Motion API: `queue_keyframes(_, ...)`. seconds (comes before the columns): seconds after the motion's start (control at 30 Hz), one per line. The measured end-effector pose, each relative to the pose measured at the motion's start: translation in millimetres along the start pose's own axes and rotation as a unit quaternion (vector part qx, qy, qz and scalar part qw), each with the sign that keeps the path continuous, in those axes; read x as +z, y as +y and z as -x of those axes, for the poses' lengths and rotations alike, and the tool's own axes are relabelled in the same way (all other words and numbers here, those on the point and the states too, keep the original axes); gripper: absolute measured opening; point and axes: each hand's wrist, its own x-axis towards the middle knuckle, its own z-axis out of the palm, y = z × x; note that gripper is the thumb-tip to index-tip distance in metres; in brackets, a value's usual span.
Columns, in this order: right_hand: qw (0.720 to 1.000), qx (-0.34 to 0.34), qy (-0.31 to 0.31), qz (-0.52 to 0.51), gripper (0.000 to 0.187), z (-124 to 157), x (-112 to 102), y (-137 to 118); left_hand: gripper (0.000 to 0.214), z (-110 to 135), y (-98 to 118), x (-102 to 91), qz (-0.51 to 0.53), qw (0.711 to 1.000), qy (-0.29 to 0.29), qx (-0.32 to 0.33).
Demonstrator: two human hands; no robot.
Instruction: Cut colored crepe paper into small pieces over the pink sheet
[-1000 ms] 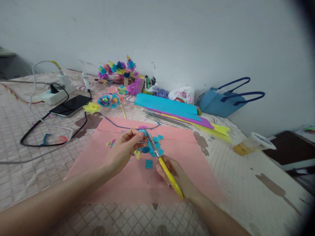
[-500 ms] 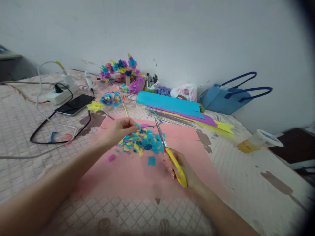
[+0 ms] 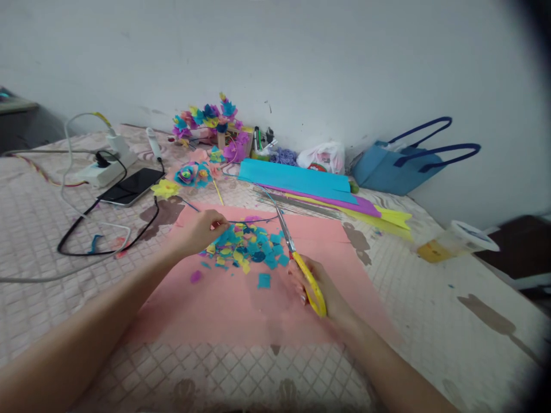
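Observation:
My right hand is wrapped round yellow-handled scissors, their blades together and pointing away from me. My left hand is closed, thumb and fingertips pinched, at the left edge of a pile of small cut paper pieces, mostly blue and yellow. What those fingers hold, if anything, is hidden. A thin dark wire runs behind the pile from near the left fingertips; I cannot tell whether they touch it. Under everything lies a pink paper sheet, with a blue square apart from the pile.
Folded blue paper lies over purple and yellow sheets. Paper flowers stand at the back. On the left are a phone, cables and a power strip. A plastic cup and a blue bag are on the right.
My left hand has drawn back slightly to the left, away from the middle of the pile. The scissors have shifted a little to the right in my right hand.

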Motion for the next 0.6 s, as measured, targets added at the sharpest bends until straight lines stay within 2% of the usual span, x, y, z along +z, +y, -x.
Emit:
queue_keyframes(0.17,1.0,0.014,0.018,0.007,0.042,-6.3,-0.3,4.7,0.012,-0.3,-2.6,-0.5,-0.044,0.999,-0.002,0.021)
queue_keyframes(0.33,1.0,0.014,0.021,-0.01,0.045,-9.0,2.2,5.2,0.015,0.2,1.2,-5.6,-0.135,0.99,-0.029,-0.003)
queue_keyframes(0.43,0.999,0.023,0.024,-0.015,0.046,-8.7,1.9,1.9,0.016,1.3,5.7,-8.0,-0.14,0.99,-0.029,-0.009)
queue_keyframes(0.6,0.996,0.05,0.067,-0.008,0.048,-9.5,1.5,-11.5,0.016,1.4,10.1,-7.4,-0.138,0.99,-0.009,0.005)
